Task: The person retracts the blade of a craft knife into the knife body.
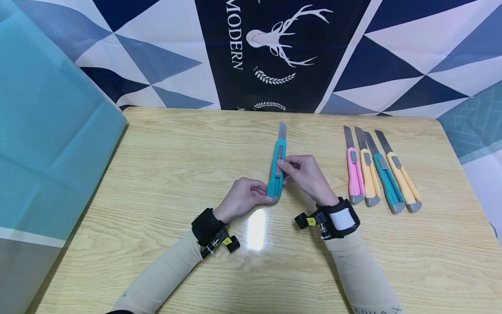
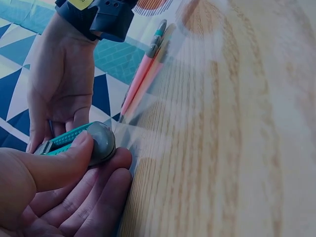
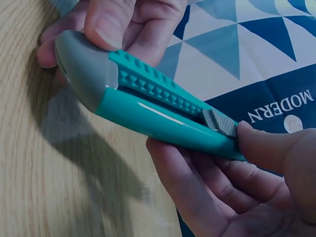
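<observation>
Between both hands is a teal utility knife (image 1: 276,174) with its blade extended toward the table's far edge. My left hand (image 1: 248,195) pinches the grey end cap (image 3: 84,64) between thumb and fingers. With its thumb at the grey slider (image 3: 219,122), my right hand (image 1: 303,172) grips the teal body from the right side, fingers underneath. In the right wrist view the knife is tilted and held above the tabletop, casting a shadow. The left wrist view shows the cap under the left thumb (image 2: 64,165); the blade is hidden there.
To the right, on the wooden table (image 1: 176,152), lie a pink utility knife (image 1: 355,176), a yellow one (image 1: 369,174), another teal one (image 1: 388,183) and a second yellow one (image 1: 403,179), blades extended away. A patterned cloth (image 1: 157,52) hangs behind the table.
</observation>
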{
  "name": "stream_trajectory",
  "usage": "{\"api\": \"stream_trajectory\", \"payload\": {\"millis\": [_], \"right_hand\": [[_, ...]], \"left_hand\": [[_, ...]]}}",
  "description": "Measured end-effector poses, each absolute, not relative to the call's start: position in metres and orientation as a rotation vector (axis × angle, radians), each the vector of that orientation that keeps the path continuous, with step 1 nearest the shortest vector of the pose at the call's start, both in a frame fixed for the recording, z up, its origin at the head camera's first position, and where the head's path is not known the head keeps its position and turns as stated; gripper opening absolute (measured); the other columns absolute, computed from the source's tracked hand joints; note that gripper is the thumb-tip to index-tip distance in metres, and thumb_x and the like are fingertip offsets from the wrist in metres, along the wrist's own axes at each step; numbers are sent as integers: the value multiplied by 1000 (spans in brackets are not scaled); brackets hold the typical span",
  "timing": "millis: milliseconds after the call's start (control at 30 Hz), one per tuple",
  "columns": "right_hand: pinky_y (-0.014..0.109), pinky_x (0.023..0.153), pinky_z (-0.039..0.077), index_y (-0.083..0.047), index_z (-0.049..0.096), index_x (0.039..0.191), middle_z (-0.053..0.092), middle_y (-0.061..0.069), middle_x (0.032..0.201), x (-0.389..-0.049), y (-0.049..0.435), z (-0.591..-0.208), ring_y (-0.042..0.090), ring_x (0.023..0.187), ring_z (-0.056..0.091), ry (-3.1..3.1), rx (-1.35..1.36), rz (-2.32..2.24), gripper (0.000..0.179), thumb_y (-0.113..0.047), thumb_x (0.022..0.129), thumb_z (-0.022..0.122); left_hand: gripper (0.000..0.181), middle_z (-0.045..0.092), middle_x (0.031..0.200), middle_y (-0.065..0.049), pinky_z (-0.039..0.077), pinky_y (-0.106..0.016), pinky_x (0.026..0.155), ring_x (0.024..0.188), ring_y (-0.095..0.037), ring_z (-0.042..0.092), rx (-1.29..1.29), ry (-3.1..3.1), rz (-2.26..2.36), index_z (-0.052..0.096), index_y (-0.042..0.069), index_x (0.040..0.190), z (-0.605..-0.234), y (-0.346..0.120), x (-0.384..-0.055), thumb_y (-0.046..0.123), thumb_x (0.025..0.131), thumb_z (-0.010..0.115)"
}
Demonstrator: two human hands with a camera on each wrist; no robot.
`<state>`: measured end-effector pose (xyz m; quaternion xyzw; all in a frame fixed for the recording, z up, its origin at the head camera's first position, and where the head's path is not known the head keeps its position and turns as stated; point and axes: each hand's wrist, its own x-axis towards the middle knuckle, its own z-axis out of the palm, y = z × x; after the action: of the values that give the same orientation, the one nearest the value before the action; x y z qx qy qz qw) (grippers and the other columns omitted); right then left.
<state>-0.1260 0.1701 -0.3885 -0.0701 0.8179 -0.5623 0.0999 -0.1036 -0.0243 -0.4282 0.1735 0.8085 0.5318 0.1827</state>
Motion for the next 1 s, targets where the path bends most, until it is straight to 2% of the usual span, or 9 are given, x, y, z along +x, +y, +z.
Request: {"api": "stream_trajectory", "payload": {"millis": [267,500,633,867,1000], "right_hand": [[38,62,60,3,67,97,67,18,85,-124,168,-387,21,66,65,2460,-213,-1658,23,-17,94,57],[46,66,58,11,64,100,66,26,87,-114,160,-363,30,70,65,2472,-221,-1638,20,-5,94,54],[40,64,60,9,65,101,67,24,88,-119,165,-376,26,69,66,2463,-240,-1650,21,-8,93,56],[44,67,58,11,63,101,67,27,88,-117,163,-371,26,71,66,2421,-252,-1679,18,-3,90,59],[39,67,59,7,64,103,69,21,87,-122,167,-384,20,71,66,2433,-247,-1650,20,-8,91,60]], "left_hand": [[10,70,77,-3,56,-25,65,68,-5,63,454,2267,1494,70,6,87,-428,-24,-104,11,79,73],[10,70,77,-3,56,-26,65,68,-5,63,464,2281,1478,70,7,87,-429,-24,-103,12,79,74],[10,70,78,-3,56,-26,66,68,-4,63,477,2284,1474,70,7,88,-429,-24,-103,11,79,74],[10,69,77,-2,56,-27,66,68,-5,63,463,2294,1468,70,8,88,-430,-24,-103,13,80,73],[10,69,77,-3,55,-27,65,67,-5,63,467,2296,1464,70,7,88,-429,-25,-104,12,80,73]]}}
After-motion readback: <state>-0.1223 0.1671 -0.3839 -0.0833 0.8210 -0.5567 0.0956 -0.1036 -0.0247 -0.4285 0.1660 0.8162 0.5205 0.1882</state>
